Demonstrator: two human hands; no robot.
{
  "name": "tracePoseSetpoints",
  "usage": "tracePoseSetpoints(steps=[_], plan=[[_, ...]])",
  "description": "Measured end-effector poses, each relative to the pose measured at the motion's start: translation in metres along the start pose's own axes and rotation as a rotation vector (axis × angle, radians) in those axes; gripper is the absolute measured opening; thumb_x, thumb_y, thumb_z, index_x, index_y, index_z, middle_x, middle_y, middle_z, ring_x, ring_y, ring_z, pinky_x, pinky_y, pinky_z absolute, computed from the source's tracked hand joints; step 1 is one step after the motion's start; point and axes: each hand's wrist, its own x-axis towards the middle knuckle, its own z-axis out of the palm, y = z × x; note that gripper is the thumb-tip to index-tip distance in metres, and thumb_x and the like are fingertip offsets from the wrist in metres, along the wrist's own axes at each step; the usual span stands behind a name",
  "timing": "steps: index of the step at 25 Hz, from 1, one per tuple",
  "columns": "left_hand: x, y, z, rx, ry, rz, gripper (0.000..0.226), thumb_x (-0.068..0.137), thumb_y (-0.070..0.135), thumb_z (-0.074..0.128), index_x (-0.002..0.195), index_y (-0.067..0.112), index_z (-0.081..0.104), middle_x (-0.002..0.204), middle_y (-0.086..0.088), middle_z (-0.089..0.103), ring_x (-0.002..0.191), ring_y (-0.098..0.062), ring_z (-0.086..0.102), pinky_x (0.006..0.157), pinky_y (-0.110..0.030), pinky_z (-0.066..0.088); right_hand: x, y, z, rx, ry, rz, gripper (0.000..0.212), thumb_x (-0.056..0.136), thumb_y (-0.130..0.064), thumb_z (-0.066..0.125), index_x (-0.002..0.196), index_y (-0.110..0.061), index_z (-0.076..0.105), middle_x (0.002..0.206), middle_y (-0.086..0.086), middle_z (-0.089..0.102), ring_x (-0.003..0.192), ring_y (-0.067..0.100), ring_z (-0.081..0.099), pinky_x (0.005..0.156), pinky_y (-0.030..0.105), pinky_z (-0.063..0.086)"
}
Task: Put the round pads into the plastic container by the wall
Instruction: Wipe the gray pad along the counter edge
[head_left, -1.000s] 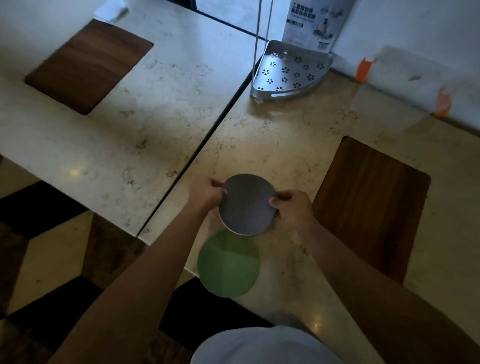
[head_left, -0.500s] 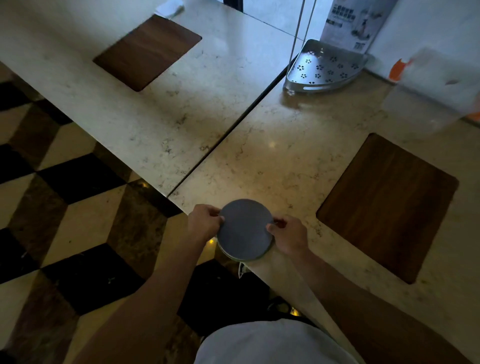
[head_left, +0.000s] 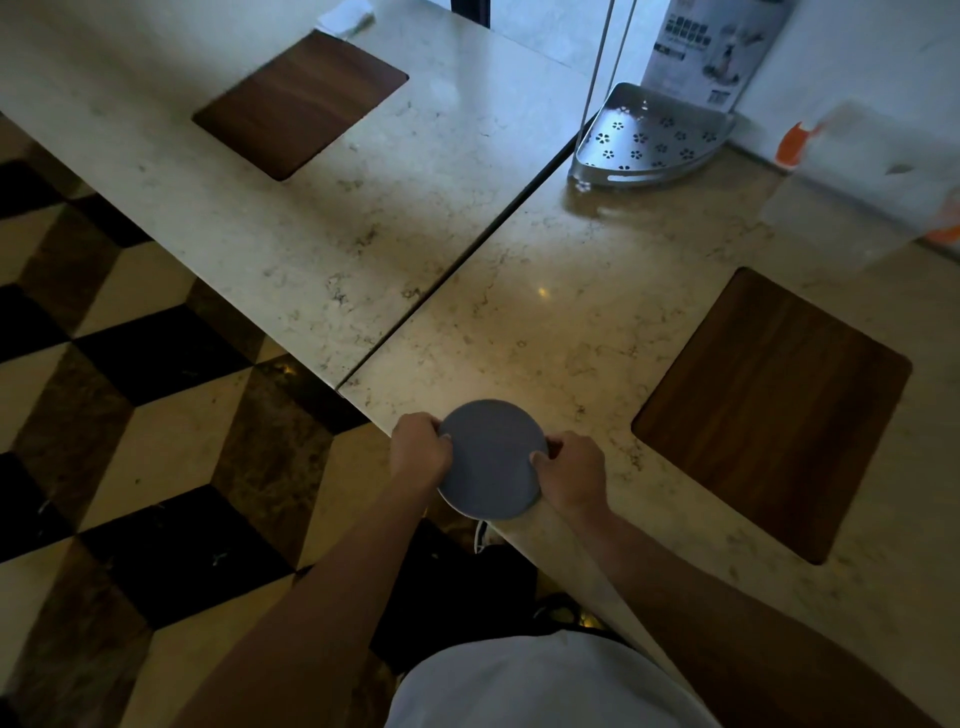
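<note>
A round grey pad (head_left: 491, 457) is held flat at the near edge of the marble table, partly overhanging it. My left hand (head_left: 418, 457) pinches its left rim and my right hand (head_left: 571, 470) pinches its right rim. The green pad seen earlier is hidden, possibly under the grey one. The clear plastic container (head_left: 872, 176) with orange clips stands at the far right against the wall, well away from both hands.
A perforated metal corner tray (head_left: 649, 140) and a printed box (head_left: 717, 47) stand by the wall. Two dark wooden insets (head_left: 774, 405) (head_left: 301, 101) are set into the marble tables (head_left: 571, 312). A seam splits the tables. Checkered floor (head_left: 130, 415) lies left.
The grey pad moved toward me, down over the green pad, which is no longer visible. Both hands keep their grip. The view shifted left, showing more floor.
</note>
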Motion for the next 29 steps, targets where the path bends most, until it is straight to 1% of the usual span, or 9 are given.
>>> tracePoseSetpoints(steps=[3, 7, 10, 16, 19, 22, 24, 26, 29], plan=[[0.001, 0.0, 0.004, 0.081, 0.013, 0.027, 0.022, 0.087, 0.016, 0.059, 0.099, 0.001, 0.069, 0.1, -0.017, 0.069, 0.09, -0.032, 0.064, 0.074, -0.038, 0.052, -0.001, 0.0, 0.003, -0.058, -0.033, 0.021, 0.021, 0.087, -0.021, 0.066, 0.071, -0.009, 0.06, 0.083, 0.015, 0.064, 0.061, 0.021, 0.055, 0.049, 0.02, 0.035], [-0.001, -0.001, 0.016, 0.212, 0.046, 0.042, 0.02, 0.092, 0.017, 0.05, 0.099, 0.0, 0.058, 0.112, -0.022, 0.056, 0.098, -0.035, 0.054, 0.085, -0.044, 0.044, -0.002, -0.006, 0.008, -0.101, -0.023, 0.09, 0.022, 0.09, -0.024, 0.065, 0.1, -0.004, 0.067, 0.105, 0.015, 0.062, 0.081, 0.028, 0.064, 0.069, 0.036, 0.056], [-0.001, 0.003, 0.02, 0.229, 0.038, 0.043, 0.011, 0.089, 0.015, 0.047, 0.091, 0.004, 0.051, 0.112, -0.024, 0.052, 0.099, -0.037, 0.049, 0.085, -0.044, 0.04, -0.009, -0.012, 0.014, -0.115, 0.024, 0.144, 0.028, 0.09, -0.024, 0.065, 0.11, -0.005, 0.063, 0.116, 0.013, 0.055, 0.09, 0.028, 0.062, 0.08, 0.042, 0.058], [0.002, 0.006, 0.015, 0.156, -0.014, -0.031, 0.022, 0.082, 0.016, 0.053, 0.097, 0.0, 0.05, 0.115, -0.026, 0.051, 0.103, -0.041, 0.049, 0.088, -0.046, 0.041, 0.0, -0.012, 0.009, -0.047, -0.048, 0.191, 0.018, 0.085, -0.016, 0.065, 0.087, 0.0, 0.059, 0.102, 0.019, 0.062, 0.072, 0.03, 0.059, 0.06, 0.031, 0.045], [0.006, 0.009, 0.01, 0.091, -0.051, -0.095, 0.041, 0.082, 0.021, 0.059, 0.112, -0.004, 0.048, 0.117, -0.026, 0.053, 0.105, -0.043, 0.053, 0.088, -0.047, 0.047, 0.004, -0.014, 0.004, 0.02, -0.066, 0.225, 0.027, 0.083, -0.017, 0.066, 0.102, -0.001, 0.057, 0.104, 0.018, 0.063, 0.085, 0.032, 0.064, 0.062, 0.034, 0.047], [0.01, 0.007, 0.007, 0.028, -0.078, -0.097, 0.039, 0.08, 0.021, 0.061, 0.105, -0.008, 0.052, 0.102, -0.028, 0.059, 0.098, -0.043, 0.059, 0.079, -0.048, 0.05, 0.007, -0.013, 0.001, 0.043, -0.109, 0.217, 0.034, 0.084, -0.021, 0.067, 0.111, -0.006, 0.053, 0.103, 0.011, 0.067, 0.081, 0.025, 0.061, 0.057, 0.031, 0.042], [0.012, 0.007, 0.004, 0.004, -0.094, -0.057, 0.021, 0.079, 0.019, 0.06, 0.073, 0.0, 0.053, 0.071, -0.019, 0.054, 0.075, -0.037, 0.061, 0.062, -0.045, 0.048, 0.01, -0.009, -0.003, 0.085, -0.119, 0.22, 0.032, 0.084, -0.022, 0.066, 0.112, -0.011, 0.057, 0.103, 0.007, 0.068, 0.078, 0.021, 0.059, 0.055, 0.028, 0.042], [0.015, 0.01, 0.004, -0.007, -0.098, -0.051, 0.034, 0.08, 0.022, 0.059, 0.053, 0.011, 0.042, 0.055, -0.008, 0.041, 0.052, -0.025, 0.045, 0.053, -0.037, 0.036, 0.015, -0.004, -0.008, 0.112, -0.143, 0.199, 0.017, 0.083, -0.025, 0.064, 0.096, -0.015, 0.07, 0.092, 0.005, 0.072, 0.077, 0.022, 0.064, 0.061, 0.034, 0.051], [0.02, 0.02, 0.007, -0.055, -0.082, -0.068, 0.042, 0.082, 0.032, 0.061, 0.051, 0.013, 0.041, 0.049, -0.003, 0.037, 0.05, -0.023, 0.041, 0.053, -0.035, 0.034, 0.022, 0.0, -0.017, 0.165, -0.206, 0.195, 0.025, 0.083, -0.027, 0.066, 0.078, -0.004, 0.075, 0.082, 0.018, 0.073, 0.082, 0.035, 0.068, 0.074, 0.048, 0.056]])
